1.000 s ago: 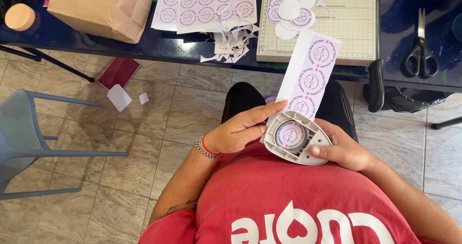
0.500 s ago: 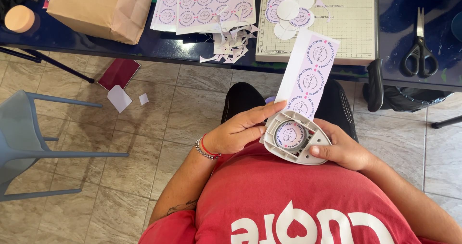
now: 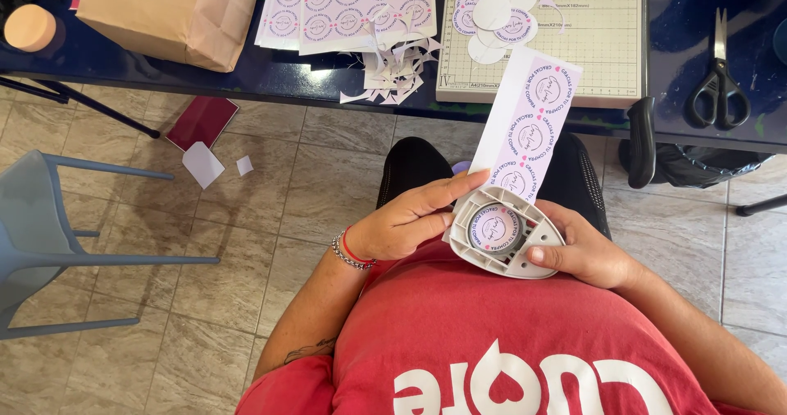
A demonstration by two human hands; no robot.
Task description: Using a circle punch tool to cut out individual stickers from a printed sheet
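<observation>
Her left hand (image 3: 406, 226) curled loosely, fingertips pinching the printed paper strip (image 3: 525, 128) at the round white punch (image 3: 504, 233). The right hand (image 3: 586, 255) gripped the punch from three o'clock. She seemed to be centring a label; pressing would need steady alignment. Scissors (image 3: 717, 79) lay at one o'clock.

Dark blue table (image 3: 270, 75) across top of view. On it: brown paper bag (image 3: 168, 9), printed sticker sheets (image 3: 344, 5), pile of white paper scraps (image 3: 393, 67), cutting mat (image 3: 590, 38) bearing cut round stickers (image 3: 496, 13), black scissors (image 3: 719, 75). Tiled floor (image 3: 311, 185) below: dark red card (image 3: 201, 122), white paper bits (image 3: 202, 163).
</observation>
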